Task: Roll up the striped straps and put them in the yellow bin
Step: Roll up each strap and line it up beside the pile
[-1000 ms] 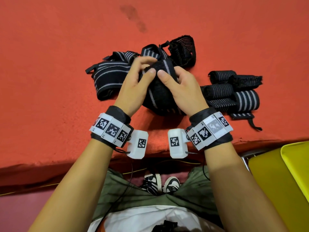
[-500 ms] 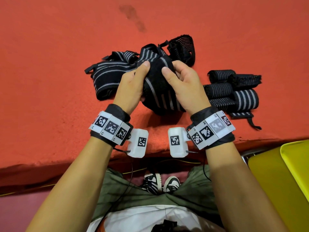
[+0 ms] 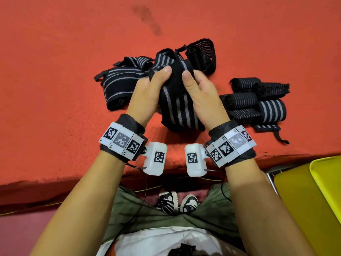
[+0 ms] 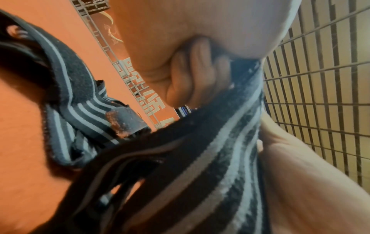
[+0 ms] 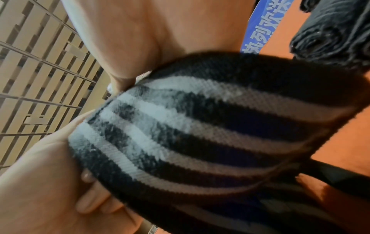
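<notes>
A black strap with grey stripes is held up over the red table between both hands. My left hand grips its left side, thumb on top, and my right hand grips its right side the same way. The left wrist view shows the same strap running under the curled fingers. In the right wrist view the strap bulges as a thick band below the palm. Loose unrolled straps lie behind and left of the hands. Several rolled straps lie to the right. The yellow bin sits low at the right.
The red table has its front edge just below my wrists, and a dark stain marks it at the far middle. My legs and shoes show under the edge. A metal chair frame stands beside the bin.
Both hands have turned the strap and drawn it slightly toward me; the thumbs have shifted over its top and more of the striped length now hangs below the hands.
</notes>
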`<state>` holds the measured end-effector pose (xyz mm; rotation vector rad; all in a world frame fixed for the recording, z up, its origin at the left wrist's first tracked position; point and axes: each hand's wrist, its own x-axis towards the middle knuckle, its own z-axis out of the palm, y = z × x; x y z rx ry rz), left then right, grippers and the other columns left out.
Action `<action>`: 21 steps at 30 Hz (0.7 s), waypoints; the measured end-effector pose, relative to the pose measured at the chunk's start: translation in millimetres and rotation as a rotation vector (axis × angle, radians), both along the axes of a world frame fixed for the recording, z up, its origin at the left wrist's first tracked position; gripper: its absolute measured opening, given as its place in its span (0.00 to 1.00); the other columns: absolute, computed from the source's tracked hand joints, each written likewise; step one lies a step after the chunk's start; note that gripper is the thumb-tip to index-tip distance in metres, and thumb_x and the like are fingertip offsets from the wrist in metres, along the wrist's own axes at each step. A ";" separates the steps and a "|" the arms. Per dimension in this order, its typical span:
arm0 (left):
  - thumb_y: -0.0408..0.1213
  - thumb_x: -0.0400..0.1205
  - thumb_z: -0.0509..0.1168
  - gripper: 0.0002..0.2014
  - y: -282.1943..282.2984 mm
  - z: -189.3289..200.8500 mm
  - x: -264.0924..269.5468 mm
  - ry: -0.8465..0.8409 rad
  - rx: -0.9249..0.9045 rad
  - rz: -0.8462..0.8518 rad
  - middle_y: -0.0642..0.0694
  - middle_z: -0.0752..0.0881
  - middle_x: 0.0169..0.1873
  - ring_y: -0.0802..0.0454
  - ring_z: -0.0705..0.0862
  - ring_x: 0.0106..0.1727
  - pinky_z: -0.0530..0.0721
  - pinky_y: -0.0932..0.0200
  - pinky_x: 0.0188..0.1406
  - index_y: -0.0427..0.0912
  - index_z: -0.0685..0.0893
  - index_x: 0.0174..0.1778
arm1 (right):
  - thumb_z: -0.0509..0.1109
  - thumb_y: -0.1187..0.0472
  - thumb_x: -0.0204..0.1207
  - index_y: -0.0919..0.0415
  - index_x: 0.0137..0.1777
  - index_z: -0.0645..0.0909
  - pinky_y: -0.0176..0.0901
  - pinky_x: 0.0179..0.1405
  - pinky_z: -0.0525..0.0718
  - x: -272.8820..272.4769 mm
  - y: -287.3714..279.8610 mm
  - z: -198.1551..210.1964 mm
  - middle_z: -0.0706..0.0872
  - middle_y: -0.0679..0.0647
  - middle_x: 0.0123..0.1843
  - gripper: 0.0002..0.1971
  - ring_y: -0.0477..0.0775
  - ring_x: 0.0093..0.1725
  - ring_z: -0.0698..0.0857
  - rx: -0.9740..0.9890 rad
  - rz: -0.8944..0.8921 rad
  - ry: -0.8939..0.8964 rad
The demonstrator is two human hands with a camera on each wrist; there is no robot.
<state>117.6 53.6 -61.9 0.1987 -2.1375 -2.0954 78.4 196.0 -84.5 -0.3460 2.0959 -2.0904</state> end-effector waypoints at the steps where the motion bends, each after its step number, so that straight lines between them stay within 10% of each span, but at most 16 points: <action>1: 0.51 0.90 0.59 0.21 0.8 1.3 1.1 -0.014 0.003 -0.006 0.50 0.89 0.29 0.56 0.89 0.33 0.83 0.60 0.33 0.46 0.88 0.36 | 0.66 0.48 0.88 0.63 0.63 0.83 0.56 0.64 0.88 0.4 0.2 1.3 0.92 0.61 0.56 0.18 0.48 0.56 0.90 0.017 -0.004 0.020; 4: 0.57 0.87 0.59 0.25 0.9 -1.0 -1.8 -0.038 -0.046 -0.019 0.41 0.87 0.31 0.51 0.85 0.34 0.81 0.57 0.35 0.37 0.86 0.43 | 0.67 0.45 0.87 0.69 0.54 0.83 0.63 0.58 0.86 0.3 0.8 2.3 0.90 0.62 0.48 0.23 0.51 0.48 0.87 0.047 -0.039 0.022; 9: 0.45 0.85 0.67 0.09 0.6 -12.1 -4.4 0.128 -0.103 -0.008 0.52 0.86 0.48 0.56 0.86 0.47 0.83 0.60 0.44 0.52 0.80 0.60 | 0.68 0.42 0.86 0.57 0.41 0.78 0.52 0.43 0.81 0.9 -0.1 3.8 0.81 0.54 0.39 0.19 0.50 0.40 0.81 0.054 -0.094 0.005; 16: 0.43 0.87 0.64 0.13 0.9 -15.4 -11.3 0.256 -0.060 0.129 0.38 0.85 0.64 0.39 0.84 0.67 0.79 0.33 0.72 0.43 0.82 0.65 | 0.70 0.50 0.86 0.64 0.55 0.88 0.65 0.62 0.88 1.7 8.2 2.7 0.94 0.63 0.53 0.15 0.65 0.56 0.92 0.048 0.047 0.005; 21: 0.51 0.82 0.69 0.15 -0.6 -12.6 -12.3 0.199 0.091 0.115 0.40 0.88 0.57 0.45 0.87 0.55 0.88 0.40 0.54 0.47 0.84 0.60 | 0.69 0.53 0.87 0.64 0.59 0.88 0.67 0.64 0.86 3.7 3.2 -1.8 0.93 0.63 0.55 0.14 0.65 0.58 0.91 0.038 -0.007 0.085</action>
